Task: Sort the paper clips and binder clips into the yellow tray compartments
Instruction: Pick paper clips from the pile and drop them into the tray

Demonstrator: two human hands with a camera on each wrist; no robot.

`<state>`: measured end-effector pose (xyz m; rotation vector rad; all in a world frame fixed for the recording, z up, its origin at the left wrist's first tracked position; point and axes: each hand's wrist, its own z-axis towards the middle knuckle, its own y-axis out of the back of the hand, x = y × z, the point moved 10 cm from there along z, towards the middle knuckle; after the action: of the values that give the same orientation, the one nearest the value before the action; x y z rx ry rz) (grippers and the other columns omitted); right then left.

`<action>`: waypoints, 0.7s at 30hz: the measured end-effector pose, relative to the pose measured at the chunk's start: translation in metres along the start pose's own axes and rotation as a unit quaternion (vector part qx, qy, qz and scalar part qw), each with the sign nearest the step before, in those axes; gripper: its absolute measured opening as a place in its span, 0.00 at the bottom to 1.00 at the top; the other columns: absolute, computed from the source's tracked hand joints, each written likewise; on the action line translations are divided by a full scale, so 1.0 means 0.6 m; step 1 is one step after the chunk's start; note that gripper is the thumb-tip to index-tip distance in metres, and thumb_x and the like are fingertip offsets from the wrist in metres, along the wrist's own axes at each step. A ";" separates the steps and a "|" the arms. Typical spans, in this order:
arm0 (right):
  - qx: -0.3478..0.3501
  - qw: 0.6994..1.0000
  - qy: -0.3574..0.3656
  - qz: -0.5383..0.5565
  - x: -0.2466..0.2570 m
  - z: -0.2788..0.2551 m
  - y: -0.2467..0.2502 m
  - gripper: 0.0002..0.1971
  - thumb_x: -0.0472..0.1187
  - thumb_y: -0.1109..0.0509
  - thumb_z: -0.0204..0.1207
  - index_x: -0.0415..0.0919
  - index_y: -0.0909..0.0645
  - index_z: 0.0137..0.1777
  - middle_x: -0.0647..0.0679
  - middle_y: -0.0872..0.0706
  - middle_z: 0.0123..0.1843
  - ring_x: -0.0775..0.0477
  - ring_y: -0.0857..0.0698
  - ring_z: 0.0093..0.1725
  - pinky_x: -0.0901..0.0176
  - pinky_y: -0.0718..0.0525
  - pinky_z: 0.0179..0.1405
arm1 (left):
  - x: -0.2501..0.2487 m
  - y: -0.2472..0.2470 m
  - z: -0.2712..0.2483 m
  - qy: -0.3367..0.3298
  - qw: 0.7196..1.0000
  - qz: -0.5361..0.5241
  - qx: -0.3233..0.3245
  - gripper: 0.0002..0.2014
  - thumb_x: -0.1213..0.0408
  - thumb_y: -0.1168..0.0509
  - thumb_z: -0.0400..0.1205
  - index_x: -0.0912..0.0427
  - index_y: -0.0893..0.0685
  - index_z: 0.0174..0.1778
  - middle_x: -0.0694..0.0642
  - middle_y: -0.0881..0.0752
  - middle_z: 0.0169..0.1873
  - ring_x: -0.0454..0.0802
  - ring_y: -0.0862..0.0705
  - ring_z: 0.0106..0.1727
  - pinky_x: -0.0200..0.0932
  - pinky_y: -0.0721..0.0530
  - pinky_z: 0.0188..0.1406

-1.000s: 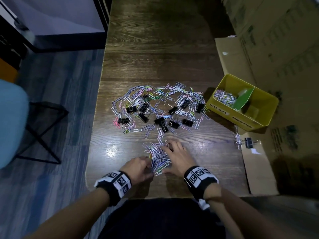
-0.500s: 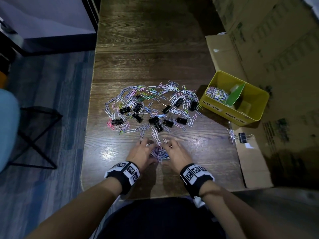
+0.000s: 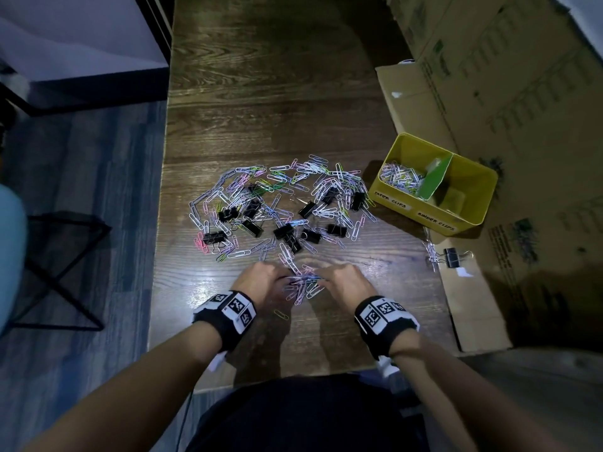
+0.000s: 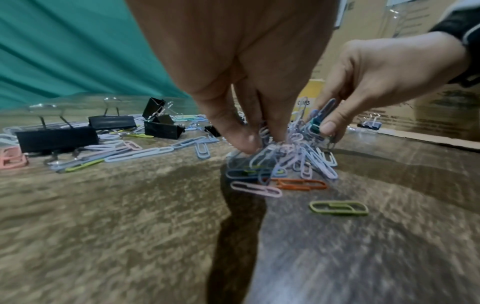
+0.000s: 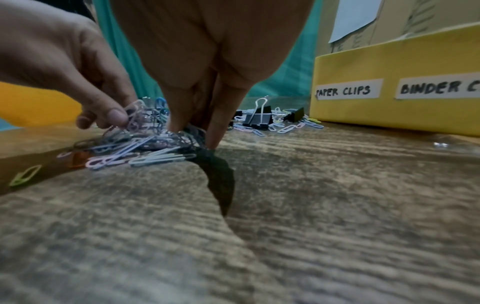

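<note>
Pastel paper clips [image 3: 301, 283] sit bunched between my 2 hands on the tabletop [image 3: 270, 102]; left hand [image 3: 261, 280] and right hand [image 3: 344, 280] each pinch into the bunch from opposite sides. Yellow tray [image 3: 421, 208] lies forward and to my right, its nearer-left compartment labelled for paper clips. Right hand is nearer, so I judge it carries. Binder clips [image 3: 284, 230] lie just ahead.
</note>
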<state>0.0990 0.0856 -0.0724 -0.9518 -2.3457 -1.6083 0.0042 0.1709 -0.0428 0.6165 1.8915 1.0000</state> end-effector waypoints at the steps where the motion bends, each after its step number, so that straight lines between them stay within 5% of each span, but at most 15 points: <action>1: -0.008 1.000 0.002 0.014 0.000 -0.005 0.014 0.15 0.41 0.34 0.81 0.49 0.18 0.66 0.43 0.12 0.61 0.45 0.14 0.58 0.49 0.16 0.61 | 0.002 0.007 0.001 0.005 1.000 0.006 -0.001 0.10 0.56 0.37 0.82 0.52 0.13 0.53 0.52 0.10 0.46 0.51 0.14 0.46 0.48 0.15 0.49; 5: -0.054 0.992 -0.038 0.104 -0.035 -0.018 0.057 0.15 0.44 0.31 0.79 0.47 0.17 0.65 0.43 0.09 0.51 0.47 0.13 0.45 0.56 0.16 0.56 | 0.021 0.033 0.007 0.035 0.999 -0.041 0.003 0.11 0.55 0.34 0.80 0.52 0.12 0.54 0.52 0.10 0.46 0.47 0.13 0.44 0.39 0.17 0.48; 8: -0.072 0.982 -0.042 0.170 -0.053 -0.029 0.080 0.15 0.48 0.28 0.75 0.49 0.15 0.61 0.47 0.09 0.53 0.45 0.12 0.49 0.49 0.15 0.57 | 0.049 0.037 0.008 0.104 0.979 -0.170 0.034 0.06 0.58 0.30 0.76 0.48 0.11 0.47 0.46 0.10 0.42 0.44 0.13 0.40 0.30 0.19 0.40; 10: -0.072 0.974 -0.051 0.209 -0.061 -0.035 0.094 0.15 0.47 0.27 0.74 0.47 0.13 0.59 0.48 0.10 0.55 0.48 0.12 0.52 0.53 0.17 0.61 | 0.057 0.044 0.011 0.140 0.948 -0.284 0.033 0.07 0.62 0.27 0.74 0.42 0.11 0.37 0.45 0.10 0.31 0.44 0.14 0.34 0.38 0.16 0.36; 12: -0.095 0.958 -0.058 0.265 -0.066 -0.045 0.120 0.13 0.43 0.24 0.72 0.44 0.12 0.56 0.48 0.10 0.54 0.55 0.12 0.50 0.57 0.17 0.60 | 0.050 0.057 0.020 0.151 0.919 -0.364 0.030 0.06 0.65 0.27 0.73 0.48 0.10 0.34 0.51 0.10 0.29 0.46 0.15 0.29 0.45 0.15 0.35; 15: -0.139 0.914 -0.075 0.373 -0.075 -0.068 0.165 0.09 0.39 0.22 0.69 0.51 0.11 0.49 0.52 0.09 0.49 0.61 0.13 0.47 0.65 0.16 0.54 | 0.005 0.090 0.049 0.120 0.892 -0.432 0.051 0.04 0.65 0.28 0.73 0.62 0.11 0.40 0.58 0.10 0.32 0.50 0.16 0.31 0.47 0.14 0.41; 18: -0.176 0.865 -0.051 0.467 -0.074 -0.090 0.220 0.11 0.33 0.23 0.67 0.47 0.12 0.48 0.55 0.10 0.46 0.64 0.12 0.43 0.72 0.16 0.44 | -0.061 0.129 0.101 0.077 0.875 -0.474 0.063 0.07 0.66 0.31 0.75 0.66 0.13 0.44 0.53 0.11 0.32 0.47 0.17 0.32 0.44 0.15 0.40; 21: -0.236 0.832 -0.016 0.502 -0.083 -0.110 0.294 0.12 0.37 0.22 0.63 0.48 0.11 0.47 0.52 0.08 0.45 0.52 0.10 0.45 0.59 0.12 0.48 | -0.135 0.164 0.170 0.032 0.858 -0.510 0.052 0.05 0.71 0.32 0.77 0.71 0.15 0.44 0.54 0.11 0.30 0.47 0.18 0.28 0.39 0.18 0.31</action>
<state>0.2239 0.0465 0.0719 -1.8601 -0.9999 -1.6097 0.1353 0.2060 0.0486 -0.3929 1.9321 0.2103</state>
